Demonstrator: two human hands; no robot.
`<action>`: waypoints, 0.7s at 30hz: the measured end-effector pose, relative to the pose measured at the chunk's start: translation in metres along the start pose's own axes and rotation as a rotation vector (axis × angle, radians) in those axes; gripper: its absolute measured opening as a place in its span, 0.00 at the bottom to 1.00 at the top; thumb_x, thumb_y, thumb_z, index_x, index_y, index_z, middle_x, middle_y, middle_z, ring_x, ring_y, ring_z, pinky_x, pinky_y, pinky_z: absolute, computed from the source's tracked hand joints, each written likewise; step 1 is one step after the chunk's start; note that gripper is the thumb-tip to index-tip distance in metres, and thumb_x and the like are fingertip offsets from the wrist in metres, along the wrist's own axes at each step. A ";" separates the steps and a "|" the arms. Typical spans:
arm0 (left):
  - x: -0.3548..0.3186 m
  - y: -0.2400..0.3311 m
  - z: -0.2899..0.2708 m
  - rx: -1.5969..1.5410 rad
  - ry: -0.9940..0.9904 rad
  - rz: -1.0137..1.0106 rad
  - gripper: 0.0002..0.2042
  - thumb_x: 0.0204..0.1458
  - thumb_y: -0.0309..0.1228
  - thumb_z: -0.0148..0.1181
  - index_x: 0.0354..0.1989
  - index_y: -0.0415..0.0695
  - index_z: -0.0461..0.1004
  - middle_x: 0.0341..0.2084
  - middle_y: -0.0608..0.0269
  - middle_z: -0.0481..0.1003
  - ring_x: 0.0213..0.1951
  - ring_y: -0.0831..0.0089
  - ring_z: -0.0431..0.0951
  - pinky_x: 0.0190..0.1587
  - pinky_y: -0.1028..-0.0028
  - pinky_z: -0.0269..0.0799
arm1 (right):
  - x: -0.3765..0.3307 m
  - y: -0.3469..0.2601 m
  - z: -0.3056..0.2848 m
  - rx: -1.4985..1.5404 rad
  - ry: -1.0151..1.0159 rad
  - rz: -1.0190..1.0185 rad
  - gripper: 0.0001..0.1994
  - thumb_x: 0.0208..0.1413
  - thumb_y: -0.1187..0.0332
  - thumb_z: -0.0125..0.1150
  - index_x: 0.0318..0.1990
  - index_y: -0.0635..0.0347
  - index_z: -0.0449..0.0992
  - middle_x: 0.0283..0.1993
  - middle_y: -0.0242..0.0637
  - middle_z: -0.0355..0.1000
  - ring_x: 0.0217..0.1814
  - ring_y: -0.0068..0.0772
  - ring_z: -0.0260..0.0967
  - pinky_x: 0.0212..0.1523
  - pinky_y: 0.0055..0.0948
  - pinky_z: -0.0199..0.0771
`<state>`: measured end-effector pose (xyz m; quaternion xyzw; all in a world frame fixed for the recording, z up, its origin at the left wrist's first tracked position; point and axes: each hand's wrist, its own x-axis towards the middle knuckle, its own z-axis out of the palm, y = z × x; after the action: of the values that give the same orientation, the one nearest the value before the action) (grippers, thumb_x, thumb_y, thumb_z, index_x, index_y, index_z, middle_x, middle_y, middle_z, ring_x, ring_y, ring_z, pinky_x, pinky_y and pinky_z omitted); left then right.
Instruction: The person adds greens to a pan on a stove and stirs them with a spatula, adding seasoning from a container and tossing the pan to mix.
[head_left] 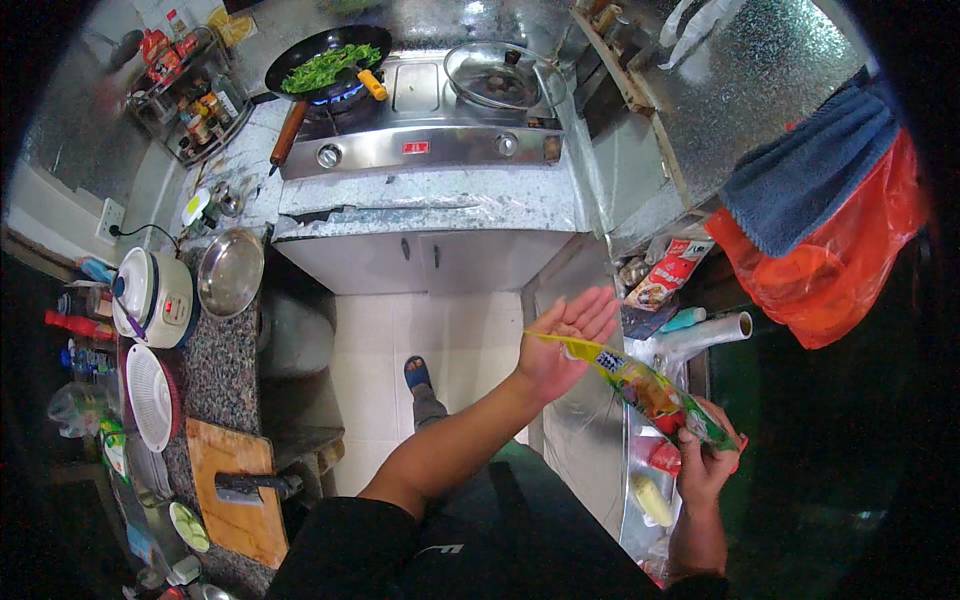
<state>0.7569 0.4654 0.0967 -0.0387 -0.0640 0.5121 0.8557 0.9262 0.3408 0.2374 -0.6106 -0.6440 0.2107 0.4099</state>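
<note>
In front of me, right of centre, my left hand (568,350) is held palm up with its fingers stretched out. Whether anything lies in the palm is too small to tell. My right hand (706,455) grips the lower end of a yellow and green printed food packet (650,392), tilted so that its narrow yellow end meets the left palm. On the stove's left burner, over a blue flame, a black wok (330,50) holds green leafy vegetables (325,70). A turner with a yellow handle (372,85) rests in the wok, away from both hands.
A glass lid (492,75) covers the right burner. Along the left counter stand a rice cooker (155,295), a steel bowl (230,272), a white colander (150,395) and a cutting board (240,520) with a cleaver (255,487). A red plastic bag (835,290) hangs at right.
</note>
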 end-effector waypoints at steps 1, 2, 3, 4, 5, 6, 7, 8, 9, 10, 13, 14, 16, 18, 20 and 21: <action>0.000 0.000 0.000 -0.005 0.010 0.000 0.22 0.58 0.41 0.37 0.55 0.41 0.63 0.62 0.56 0.54 0.64 0.62 0.50 0.65 0.64 0.45 | -0.001 0.001 0.000 0.009 0.014 0.008 0.13 0.43 0.75 0.58 0.39 0.71 0.74 0.41 0.48 0.72 0.44 0.40 0.70 0.48 0.33 0.67; 0.000 0.000 0.000 -0.009 0.019 0.000 0.22 0.59 0.41 0.36 0.55 0.41 0.63 0.62 0.56 0.54 0.64 0.62 0.50 0.65 0.64 0.45 | -0.002 0.002 0.001 0.019 0.028 0.015 0.13 0.44 0.75 0.58 0.39 0.71 0.74 0.42 0.48 0.72 0.44 0.39 0.70 0.48 0.32 0.67; -0.001 0.000 0.001 -0.012 0.023 0.002 0.22 0.59 0.41 0.36 0.55 0.41 0.63 0.62 0.55 0.54 0.64 0.61 0.50 0.65 0.64 0.45 | -0.002 0.003 0.001 0.028 0.041 0.022 0.13 0.44 0.75 0.58 0.39 0.71 0.74 0.42 0.48 0.72 0.44 0.38 0.70 0.48 0.32 0.67; -0.001 -0.001 0.002 -0.015 0.028 0.005 0.22 0.59 0.40 0.35 0.55 0.40 0.64 0.62 0.55 0.54 0.64 0.61 0.51 0.65 0.64 0.45 | -0.002 0.004 0.001 0.036 0.042 0.020 0.13 0.44 0.75 0.58 0.39 0.71 0.74 0.42 0.48 0.72 0.44 0.37 0.70 0.48 0.31 0.67; 0.000 -0.001 0.002 -0.018 0.032 0.008 0.22 0.59 0.40 0.35 0.55 0.40 0.64 0.61 0.55 0.54 0.64 0.61 0.51 0.65 0.64 0.45 | -0.003 0.004 0.000 0.043 0.044 0.017 0.13 0.44 0.75 0.58 0.39 0.72 0.74 0.42 0.47 0.72 0.43 0.37 0.70 0.47 0.31 0.67; 0.001 -0.001 0.002 -0.018 0.031 0.009 0.22 0.59 0.40 0.35 0.55 0.40 0.64 0.61 0.55 0.54 0.64 0.61 0.51 0.65 0.63 0.45 | -0.002 0.005 -0.001 0.050 0.045 0.015 0.13 0.44 0.75 0.58 0.39 0.72 0.74 0.42 0.47 0.72 0.43 0.36 0.70 0.47 0.30 0.67; 0.001 -0.001 0.002 -0.019 0.033 0.009 0.22 0.59 0.39 0.34 0.55 0.39 0.63 0.61 0.54 0.54 0.63 0.60 0.52 0.64 0.63 0.46 | -0.003 0.006 -0.001 0.043 0.050 0.017 0.13 0.44 0.75 0.58 0.39 0.72 0.74 0.42 0.47 0.72 0.43 0.36 0.70 0.47 0.30 0.67; 0.001 -0.001 0.002 -0.020 0.035 0.008 0.22 0.59 0.39 0.34 0.55 0.39 0.63 0.61 0.54 0.55 0.63 0.60 0.52 0.64 0.63 0.46 | -0.003 0.007 -0.001 0.037 0.055 0.018 0.13 0.45 0.76 0.58 0.39 0.72 0.74 0.41 0.47 0.72 0.43 0.35 0.70 0.47 0.29 0.67; 0.001 -0.001 0.002 -0.019 0.043 0.010 0.21 0.59 0.39 0.33 0.55 0.39 0.63 0.61 0.54 0.55 0.63 0.60 0.53 0.64 0.63 0.46 | -0.004 0.009 -0.001 0.030 0.060 0.020 0.13 0.45 0.76 0.58 0.39 0.73 0.73 0.41 0.46 0.72 0.43 0.34 0.70 0.47 0.29 0.67; 0.001 -0.001 0.004 -0.017 0.049 0.012 0.21 0.59 0.39 0.33 0.55 0.39 0.63 0.61 0.54 0.55 0.63 0.60 0.53 0.64 0.63 0.46 | -0.004 0.010 -0.001 0.040 0.067 0.027 0.13 0.45 0.76 0.58 0.39 0.73 0.73 0.41 0.46 0.72 0.42 0.33 0.70 0.47 0.29 0.67; 0.001 -0.001 0.004 -0.015 0.045 0.015 0.22 0.60 0.38 0.32 0.56 0.38 0.62 0.61 0.54 0.55 0.63 0.60 0.53 0.64 0.62 0.47 | -0.002 0.012 -0.002 0.059 0.064 0.038 0.13 0.46 0.76 0.58 0.40 0.74 0.72 0.40 0.44 0.72 0.42 0.31 0.69 0.46 0.27 0.67; 0.001 -0.001 0.003 -0.014 0.040 0.016 0.22 0.60 0.38 0.31 0.56 0.38 0.61 0.61 0.54 0.55 0.63 0.60 0.53 0.64 0.62 0.47 | -0.001 0.011 -0.002 0.056 0.046 0.034 0.13 0.46 0.76 0.58 0.40 0.74 0.72 0.40 0.43 0.72 0.42 0.30 0.69 0.46 0.26 0.67; 0.001 -0.002 0.003 -0.020 0.044 0.012 0.22 0.60 0.38 0.31 0.56 0.38 0.61 0.61 0.54 0.55 0.63 0.60 0.53 0.64 0.62 0.47 | 0.000 0.013 -0.002 0.075 0.049 0.049 0.13 0.47 0.76 0.57 0.41 0.74 0.72 0.40 0.42 0.71 0.41 0.28 0.69 0.46 0.26 0.66; 0.001 -0.002 0.003 -0.032 0.069 0.008 0.22 0.60 0.38 0.30 0.56 0.38 0.60 0.61 0.54 0.55 0.63 0.60 0.53 0.64 0.62 0.47 | -0.002 0.020 -0.001 0.115 0.092 0.086 0.13 0.48 0.76 0.57 0.41 0.73 0.72 0.40 0.41 0.71 0.41 0.27 0.68 0.45 0.25 0.66; 0.002 -0.003 0.006 -0.052 0.111 0.002 0.22 0.60 0.38 0.30 0.57 0.38 0.60 0.61 0.54 0.55 0.63 0.60 0.53 0.64 0.62 0.48 | -0.005 0.025 -0.003 0.113 0.114 0.082 0.12 0.48 0.76 0.57 0.41 0.73 0.72 0.40 0.41 0.71 0.41 0.27 0.68 0.46 0.25 0.66; 0.002 -0.002 0.004 -0.063 0.084 0.000 0.22 0.60 0.38 0.30 0.57 0.38 0.60 0.61 0.54 0.55 0.63 0.60 0.53 0.64 0.62 0.48 | -0.006 0.027 -0.003 0.110 0.125 0.081 0.12 0.48 0.76 0.57 0.41 0.73 0.72 0.41 0.41 0.71 0.41 0.27 0.68 0.46 0.24 0.65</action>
<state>0.7595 0.4663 0.1011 -0.0871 -0.0440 0.5080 0.8558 0.9449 0.3387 0.2171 -0.6244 -0.5796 0.2238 0.4734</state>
